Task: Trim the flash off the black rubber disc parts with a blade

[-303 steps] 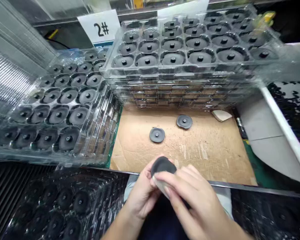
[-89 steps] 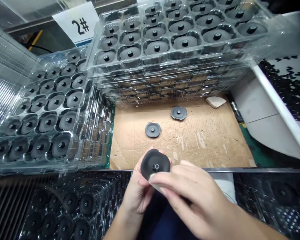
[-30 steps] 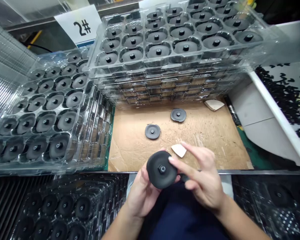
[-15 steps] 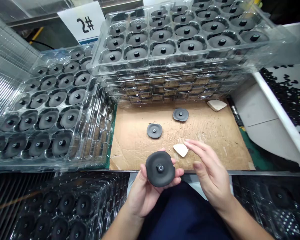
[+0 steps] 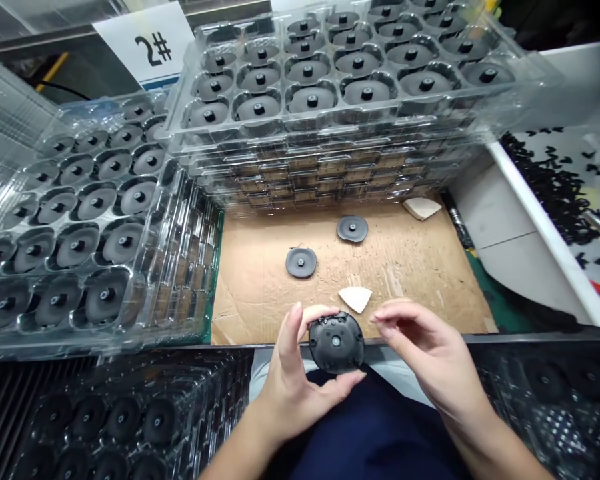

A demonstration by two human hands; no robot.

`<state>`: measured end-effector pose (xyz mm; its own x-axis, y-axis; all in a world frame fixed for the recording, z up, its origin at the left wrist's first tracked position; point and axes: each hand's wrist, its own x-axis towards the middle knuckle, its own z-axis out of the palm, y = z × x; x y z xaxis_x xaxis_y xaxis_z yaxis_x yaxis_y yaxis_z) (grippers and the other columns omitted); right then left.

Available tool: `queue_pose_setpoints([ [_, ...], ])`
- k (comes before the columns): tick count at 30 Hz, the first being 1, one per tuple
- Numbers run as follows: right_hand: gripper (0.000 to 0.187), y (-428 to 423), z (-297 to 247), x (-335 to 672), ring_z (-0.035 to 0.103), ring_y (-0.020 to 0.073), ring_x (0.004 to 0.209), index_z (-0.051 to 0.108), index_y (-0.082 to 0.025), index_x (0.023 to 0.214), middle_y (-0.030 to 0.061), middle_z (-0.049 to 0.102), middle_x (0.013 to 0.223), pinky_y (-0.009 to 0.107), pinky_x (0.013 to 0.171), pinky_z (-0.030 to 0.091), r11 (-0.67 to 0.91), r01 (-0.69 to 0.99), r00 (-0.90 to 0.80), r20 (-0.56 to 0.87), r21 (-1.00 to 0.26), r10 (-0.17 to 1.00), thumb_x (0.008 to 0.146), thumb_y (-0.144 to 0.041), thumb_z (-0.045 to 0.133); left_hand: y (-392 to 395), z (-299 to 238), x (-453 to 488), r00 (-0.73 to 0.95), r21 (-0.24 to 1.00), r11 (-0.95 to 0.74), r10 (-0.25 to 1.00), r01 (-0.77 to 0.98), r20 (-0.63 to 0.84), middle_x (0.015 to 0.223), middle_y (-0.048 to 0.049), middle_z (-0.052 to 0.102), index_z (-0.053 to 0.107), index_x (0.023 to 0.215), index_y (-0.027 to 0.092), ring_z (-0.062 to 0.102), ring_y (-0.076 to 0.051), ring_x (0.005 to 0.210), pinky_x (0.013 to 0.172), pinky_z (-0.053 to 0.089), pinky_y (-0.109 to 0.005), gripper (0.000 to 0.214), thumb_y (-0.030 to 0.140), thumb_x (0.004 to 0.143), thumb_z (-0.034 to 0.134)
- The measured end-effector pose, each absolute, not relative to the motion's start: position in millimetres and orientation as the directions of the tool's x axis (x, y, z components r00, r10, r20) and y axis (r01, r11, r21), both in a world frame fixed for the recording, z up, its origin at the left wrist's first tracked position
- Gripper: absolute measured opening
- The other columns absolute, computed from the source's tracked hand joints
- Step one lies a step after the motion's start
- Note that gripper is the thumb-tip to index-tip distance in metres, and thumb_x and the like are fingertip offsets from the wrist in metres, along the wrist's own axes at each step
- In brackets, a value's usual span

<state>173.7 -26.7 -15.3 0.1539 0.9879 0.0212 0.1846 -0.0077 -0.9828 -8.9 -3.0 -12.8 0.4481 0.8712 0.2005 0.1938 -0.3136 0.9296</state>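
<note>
My left hand [image 5: 295, 380] grips a rounded black plastic disc [image 5: 336, 341] by its edges, above my lap at the near edge of the cardboard. The face turned up has small holes near its rim and a light round spot in the middle. Just right of the disc, my right hand [image 5: 425, 353] is closed in a pinch, thumb and fingertips together; what is between them, if anything, is too small to make out. A white wedge-shaped pad [image 5: 355, 298] lies on the cardboard beyond both hands. Two similar discs, a nearer one [image 5: 301, 263] and a farther one [image 5: 353, 229], lie there with their posts up.
Stacked clear trays [image 5: 300, 127] of black discs stand behind the cardboard [image 5: 260, 293], and another stack [image 5: 150, 260] stands left. More trays sit low at left and right. A second pale pad [image 5: 422, 208] lies at back right. A white bin wall [image 5: 540, 220] borders small black pieces [image 5: 550, 173].
My left hand has turned the disc over, so the face with holes shows instead of the post. My right hand's spread fingers have drawn together into a pinch beside it. The view has shifted slightly.
</note>
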Motion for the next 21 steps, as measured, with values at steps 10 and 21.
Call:
queue_pose_setpoints([
  [10,0.012,-11.6,9.2,175.1,0.056,0.0093,0.059,0.071,-0.022,0.086,-0.0008,0.069,0.073,0.02,0.055,0.044,-0.335,-0.052,-0.369,-0.294,-0.941,0.882,0.075,-0.028,0.071,-8.2,-13.2,-17.9,0.49,0.997,0.077,0.869,0.007,-0.071,0.111,-0.0045,0.059,0.006,0.142,0.036,0.057,-0.024,0.1,0.094,0.038,-0.041,0.097,0.032,0.07,0.071],
  [21,0.01,-18.4,2.2,175.6,0.066,0.0106,0.064,0.067,-0.018,0.075,-0.0004,0.07,0.071,0.021,0.062,0.054,-0.505,-0.268,-0.476,-0.343,-0.821,0.81,0.068,-0.02,0.075,-11.3,-12.0,-15.8,0.591,0.976,0.217,0.785,0.018,-0.186,0.111,-0.0052,0.061,0.007,0.141,0.035,0.057,-0.025,0.104,0.099,0.034,-0.043,0.101,0.041,0.066,0.074],
])
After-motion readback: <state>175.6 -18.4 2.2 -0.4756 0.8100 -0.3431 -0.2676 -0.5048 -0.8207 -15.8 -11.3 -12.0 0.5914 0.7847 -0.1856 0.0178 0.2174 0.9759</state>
